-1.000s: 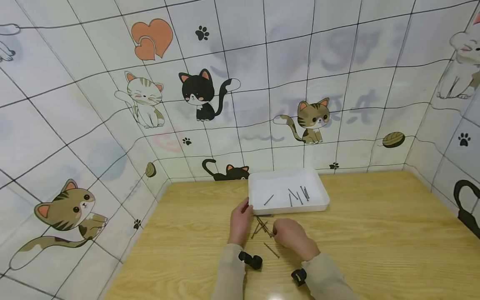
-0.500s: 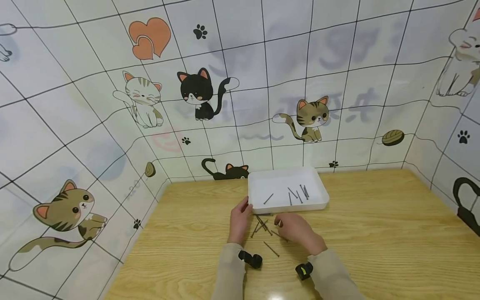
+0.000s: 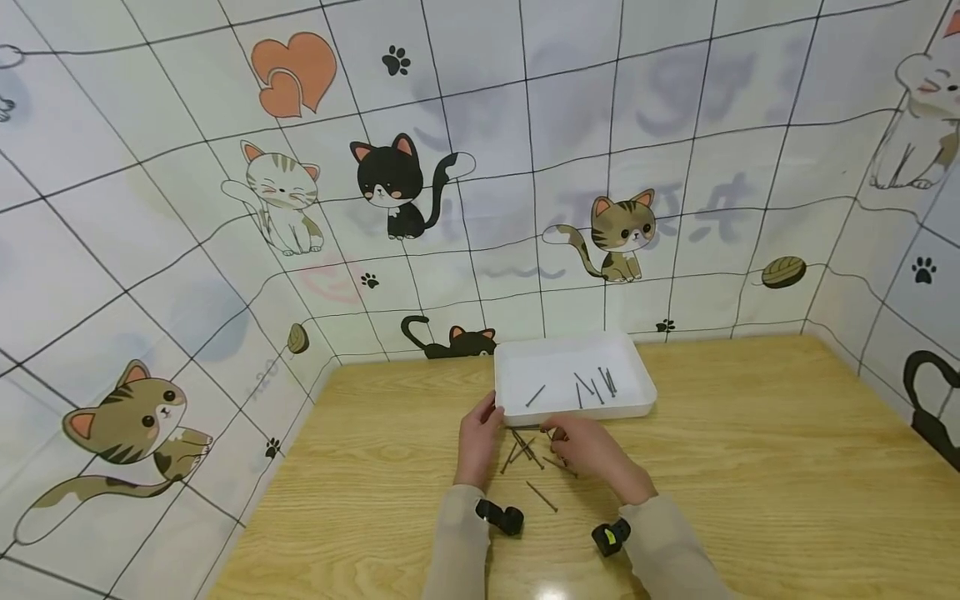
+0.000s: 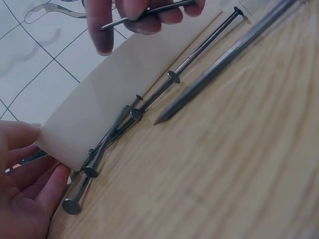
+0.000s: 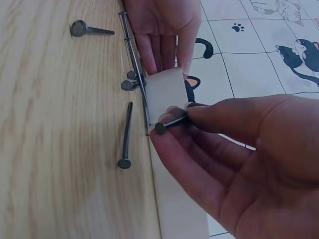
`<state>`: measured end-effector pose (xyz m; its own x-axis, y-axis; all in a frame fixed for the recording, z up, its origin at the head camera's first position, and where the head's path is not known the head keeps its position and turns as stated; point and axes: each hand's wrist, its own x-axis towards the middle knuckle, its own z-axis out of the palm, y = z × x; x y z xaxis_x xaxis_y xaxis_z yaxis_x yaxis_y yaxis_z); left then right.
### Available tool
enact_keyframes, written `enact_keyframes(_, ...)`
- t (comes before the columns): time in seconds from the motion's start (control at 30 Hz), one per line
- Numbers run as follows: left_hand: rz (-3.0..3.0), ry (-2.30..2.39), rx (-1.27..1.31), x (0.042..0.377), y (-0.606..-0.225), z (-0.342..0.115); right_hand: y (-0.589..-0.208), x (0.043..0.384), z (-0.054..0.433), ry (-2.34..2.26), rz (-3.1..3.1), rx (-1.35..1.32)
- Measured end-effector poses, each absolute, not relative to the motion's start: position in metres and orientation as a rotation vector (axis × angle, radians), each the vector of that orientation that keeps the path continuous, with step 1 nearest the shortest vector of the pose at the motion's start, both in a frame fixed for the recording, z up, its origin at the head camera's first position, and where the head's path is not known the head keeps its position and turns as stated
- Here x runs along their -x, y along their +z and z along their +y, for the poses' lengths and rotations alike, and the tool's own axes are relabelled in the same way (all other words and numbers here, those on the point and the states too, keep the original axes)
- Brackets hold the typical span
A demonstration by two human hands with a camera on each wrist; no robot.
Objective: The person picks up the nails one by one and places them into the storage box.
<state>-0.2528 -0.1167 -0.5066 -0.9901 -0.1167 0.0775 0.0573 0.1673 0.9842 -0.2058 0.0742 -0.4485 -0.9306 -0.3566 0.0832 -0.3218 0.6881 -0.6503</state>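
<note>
Behind the wood-grain counter (image 3: 360, 500), a wall (image 3: 570, 304) printed with cats and grid lines is rising. A white tray (image 3: 615, 410) is sitting near it, with several inner nails (image 3: 536, 396) lying at mixed angles. The left hand (image 3: 477, 442) is holding the tray's near left corner between thumb and fingers. The right hand (image 3: 592, 450) is hovering by the tray's near side, its thumb and fingers clamping a single nail (image 5: 171, 123).

Over the last second the right hand has been moving from among the loose nails (image 3: 528, 450) toward the tray, so this nail is now being held clear of the counter, seemingly not yet over the tray. The left hand is keeping its place, and the inner nails are showing no clear change.

The held nail's long axis is tilting only slightly in the left wrist view, its thin end pointing toward that picture's left edge. In the right wrist view its flat head is facing the counter side, the shaft running back to the thumb.
</note>
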Motion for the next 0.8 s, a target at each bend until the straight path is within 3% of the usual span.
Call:
enact_keyframes(0.13,-2.291,-1.952,-0.057,0.2535,-0.5041,-0.1165,-0.4500,0.2097,0.0743,-1.170,2.780,0.592)
enact_keyframes(0.43,-2.277,-1.953,-0.014,0.2550,-0.5015,-0.1155,-0.4520,0.2120,0.0771,-1.382,2.562,0.369)
enact_keyframes(0.8,-2.306,-1.943,-0.054,0.2528,-0.5045,-0.1169,-0.4551,0.2139,0.0729,-1.444,2.657,0.482)
